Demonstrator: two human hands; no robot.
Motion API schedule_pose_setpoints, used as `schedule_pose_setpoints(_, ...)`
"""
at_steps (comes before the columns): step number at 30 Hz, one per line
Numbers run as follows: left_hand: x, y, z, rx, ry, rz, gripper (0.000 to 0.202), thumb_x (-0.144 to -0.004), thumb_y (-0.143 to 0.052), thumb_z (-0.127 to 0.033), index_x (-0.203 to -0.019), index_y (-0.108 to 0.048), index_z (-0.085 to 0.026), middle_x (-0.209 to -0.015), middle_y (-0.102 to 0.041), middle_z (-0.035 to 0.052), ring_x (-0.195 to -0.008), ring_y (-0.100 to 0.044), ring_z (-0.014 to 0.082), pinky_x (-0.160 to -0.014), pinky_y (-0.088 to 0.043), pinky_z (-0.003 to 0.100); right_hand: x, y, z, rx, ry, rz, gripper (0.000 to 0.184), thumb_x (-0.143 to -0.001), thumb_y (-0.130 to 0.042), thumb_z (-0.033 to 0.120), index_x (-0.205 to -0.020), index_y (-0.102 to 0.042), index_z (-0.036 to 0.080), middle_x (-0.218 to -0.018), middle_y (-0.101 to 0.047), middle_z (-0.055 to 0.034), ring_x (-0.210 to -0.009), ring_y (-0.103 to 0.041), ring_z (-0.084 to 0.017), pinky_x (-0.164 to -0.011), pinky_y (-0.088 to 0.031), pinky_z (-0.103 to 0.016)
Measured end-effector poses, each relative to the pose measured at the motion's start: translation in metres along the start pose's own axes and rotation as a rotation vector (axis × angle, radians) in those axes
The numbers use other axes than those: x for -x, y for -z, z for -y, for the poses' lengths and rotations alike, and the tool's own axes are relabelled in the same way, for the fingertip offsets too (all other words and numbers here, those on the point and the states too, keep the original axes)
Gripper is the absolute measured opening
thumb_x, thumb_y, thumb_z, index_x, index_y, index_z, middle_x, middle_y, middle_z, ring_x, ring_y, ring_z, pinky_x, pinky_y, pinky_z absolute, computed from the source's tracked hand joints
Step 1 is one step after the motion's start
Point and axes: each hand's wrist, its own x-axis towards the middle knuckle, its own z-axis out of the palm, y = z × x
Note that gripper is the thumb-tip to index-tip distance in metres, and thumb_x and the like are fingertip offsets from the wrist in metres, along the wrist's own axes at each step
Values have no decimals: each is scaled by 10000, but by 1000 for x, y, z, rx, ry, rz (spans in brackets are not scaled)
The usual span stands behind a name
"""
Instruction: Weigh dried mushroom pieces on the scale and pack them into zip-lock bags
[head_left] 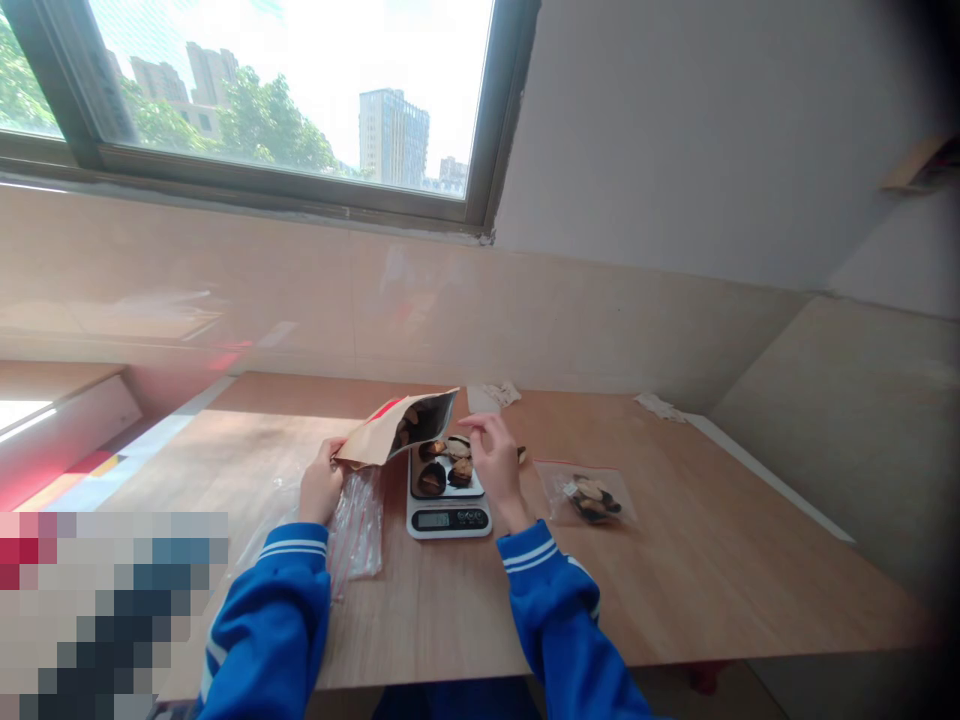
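Note:
My left hand is closed on the bottom end of a brown paper bag. The bag lies tilted, its silvery mouth facing right above a white kitchen scale, and brown pieces show inside. On the scale's platform sit several dark and tan pieces that look like dried mushrooms. My right hand hovers over the platform's right side, fingers pointing left toward the bag's mouth, with nothing visible in them. One dark piece shows just behind that hand; whether it rests on the scale or table, I cannot tell.
On the wooden table, a clear zip bag of similar pieces lies to the right. Clear plastic bags lie under my left wrist. Crumpled white paper lies by the wall, below a window.

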Motion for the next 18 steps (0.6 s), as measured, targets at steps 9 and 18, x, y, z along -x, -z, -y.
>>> schedule_pose_setpoints(9,0,0,-1,44,-26,-10,352,-752,-463,-242,-1097,-533,-231,-1116,-659,49,-1025,-613,236,-878,-456,344,1,-20,46,118,123,510,296,-863,-387,96,-1004,-638,161,-1050,-662,-93,-1022,-594,-200,-905,-477,-330)
schedule_pose_setpoints(18,0,-3,2,138,-55,-34,325,-731,-478,-232,-1048,-546,-211,-1117,-642,65,-1046,-594,221,-929,-448,361,4,-68,25,108,102,572,345,-809,-605,236,-1152,-633,227,-1126,-670,-63,-1170,-533,-249,-1032,-405,-405)
